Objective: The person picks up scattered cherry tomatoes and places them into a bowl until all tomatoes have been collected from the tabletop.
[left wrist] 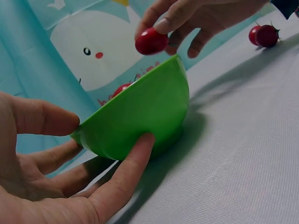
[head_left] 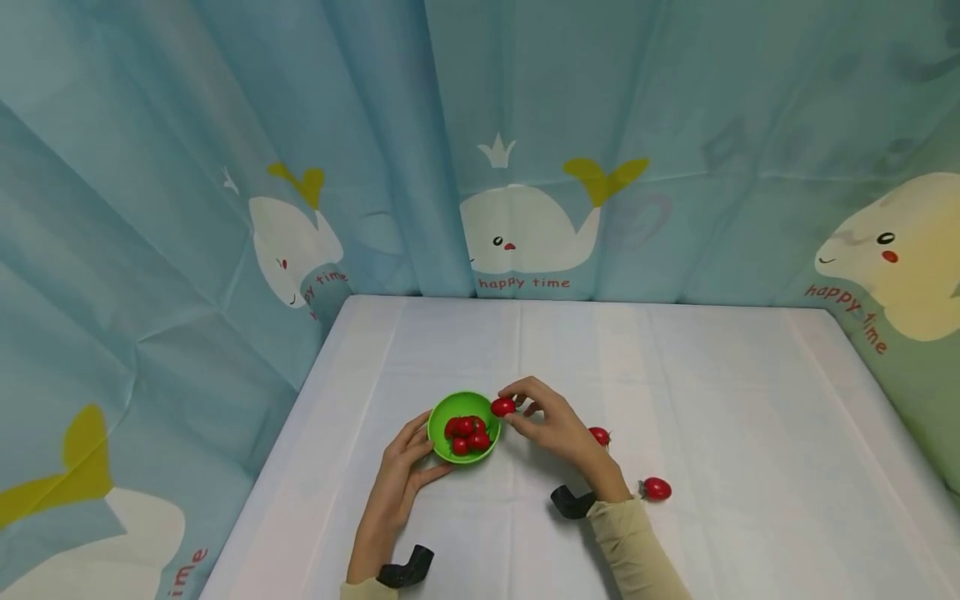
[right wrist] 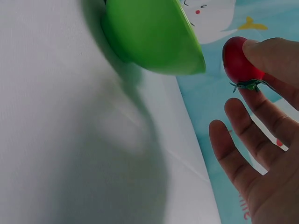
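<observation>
A green bowl stands on the white table, holding several red cherry tomatoes. My left hand holds it from the left, fingers and thumb spread around its side; in the left wrist view one fingertip touches the rim and the thumb rests against the wall. Thumb and finger of my right hand pinch another cherry tomato just beyond the bowl's right rim, a little above it. Its green leafy top shows in the right wrist view. The other right fingers are spread, touching nothing.
Two more cherry tomatoes lie to the right: one partly behind the right hand, another beside the right forearm. A blue curtain with printed whales hangs behind the table. Black wrist mounts sit on both wrists.
</observation>
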`<state>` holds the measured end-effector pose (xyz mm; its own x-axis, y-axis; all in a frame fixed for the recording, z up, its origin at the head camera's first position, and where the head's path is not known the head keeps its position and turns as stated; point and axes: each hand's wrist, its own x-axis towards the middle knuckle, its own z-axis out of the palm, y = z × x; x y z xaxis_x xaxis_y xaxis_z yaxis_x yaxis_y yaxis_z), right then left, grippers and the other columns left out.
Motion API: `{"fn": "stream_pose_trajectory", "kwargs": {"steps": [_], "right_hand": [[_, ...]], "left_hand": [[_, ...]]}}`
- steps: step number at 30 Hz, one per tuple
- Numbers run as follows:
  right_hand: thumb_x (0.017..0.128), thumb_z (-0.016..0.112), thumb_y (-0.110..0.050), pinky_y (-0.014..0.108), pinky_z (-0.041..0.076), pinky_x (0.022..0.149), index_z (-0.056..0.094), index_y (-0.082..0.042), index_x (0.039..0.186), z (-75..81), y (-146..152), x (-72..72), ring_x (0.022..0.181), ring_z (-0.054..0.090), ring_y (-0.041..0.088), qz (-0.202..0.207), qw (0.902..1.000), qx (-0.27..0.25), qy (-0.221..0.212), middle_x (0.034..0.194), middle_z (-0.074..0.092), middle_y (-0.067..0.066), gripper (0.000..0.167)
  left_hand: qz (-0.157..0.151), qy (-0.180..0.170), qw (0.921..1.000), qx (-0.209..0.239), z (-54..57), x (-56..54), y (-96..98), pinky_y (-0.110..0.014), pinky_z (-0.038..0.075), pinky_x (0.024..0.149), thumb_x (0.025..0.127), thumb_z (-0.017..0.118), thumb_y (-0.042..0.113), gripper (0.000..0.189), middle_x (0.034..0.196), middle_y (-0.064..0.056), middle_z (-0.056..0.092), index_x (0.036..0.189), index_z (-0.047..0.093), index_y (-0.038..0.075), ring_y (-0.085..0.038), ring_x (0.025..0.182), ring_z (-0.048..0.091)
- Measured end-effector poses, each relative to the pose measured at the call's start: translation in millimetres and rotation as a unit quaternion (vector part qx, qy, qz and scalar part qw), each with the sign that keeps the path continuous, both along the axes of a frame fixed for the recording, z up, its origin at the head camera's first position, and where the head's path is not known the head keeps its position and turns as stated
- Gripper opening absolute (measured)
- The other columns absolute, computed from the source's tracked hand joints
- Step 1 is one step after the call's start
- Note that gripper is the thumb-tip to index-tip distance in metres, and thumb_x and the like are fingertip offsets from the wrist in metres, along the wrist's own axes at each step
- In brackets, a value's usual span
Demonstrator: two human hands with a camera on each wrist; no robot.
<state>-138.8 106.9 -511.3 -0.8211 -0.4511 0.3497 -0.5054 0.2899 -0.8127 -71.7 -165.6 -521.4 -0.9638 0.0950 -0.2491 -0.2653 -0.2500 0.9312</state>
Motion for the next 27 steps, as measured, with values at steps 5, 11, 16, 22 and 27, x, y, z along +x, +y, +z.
{"fn": "stream_pose_trajectory", "kwargs": {"steps": [5,11,16,22,27], "right_hand": [[0.095,0.076,-0.009,0.032,0.059,0.087,0.067,-0.013,0.127,0.9,-9.7,1.0,0.104,0.060,0.015,0.012,0.9999,0.005,-0.004,0.122,0.068,0.000,0.034],[0.092,0.080,-0.013,0.039,0.059,0.091,0.068,-0.015,0.125,1.9,-26.2,6.0,0.106,0.062,0.018,0.030,0.9992,0.022,0.015,0.119,0.069,-0.001,0.034],[0.091,0.082,-0.017,0.040,0.056,0.099,0.070,-0.015,0.120,0.5,-36.8,9.0,0.113,0.061,0.020,0.032,0.9980,0.042,0.034,0.117,0.072,-0.002,0.032],[0.090,0.083,-0.022,0.037,0.054,0.096,0.071,-0.017,0.118,0.5,-44.6,9.4,0.110,0.060,0.020,0.022,0.9945,0.076,0.069,0.114,0.073,-0.002,0.031],[0.090,0.084,-0.022,0.040,0.055,0.094,0.072,-0.016,0.118,1.8,-46.8,12.4,0.110,0.060,0.020,0.019,0.9895,0.106,0.096,0.117,0.073,-0.001,0.031]], "left_hand": [[0.001,0.001,1.0000,0.005,0.8,0.4,0.0,-0.052,0.060,0.099,0.105,0.047,0.001,0.057,0.167,-0.023,0.034,0.161,0.036,0.007,-0.042,0.151,0.039],[-0.003,0.004,1.0000,0.000,-1.5,2.4,-0.7,-0.050,0.060,0.098,0.106,0.046,0.004,0.057,0.167,-0.024,0.033,0.161,0.034,0.006,-0.042,0.150,0.040],[-0.007,0.009,0.9999,-0.010,-2.5,3.0,-0.9,-0.048,0.061,0.096,0.106,0.046,0.004,0.057,0.166,-0.026,0.033,0.162,0.033,0.005,-0.041,0.147,0.045],[-0.003,0.003,0.9999,-0.011,-0.4,2.0,-0.6,-0.046,0.062,0.097,0.106,0.048,0.006,0.057,0.166,-0.024,0.035,0.162,0.035,0.008,-0.039,0.146,0.046],[-0.001,-0.002,1.0000,-0.004,0.2,1.8,-0.5,-0.047,0.061,0.099,0.106,0.048,0.004,0.057,0.166,-0.023,0.035,0.161,0.035,0.008,-0.039,0.146,0.046]]}}
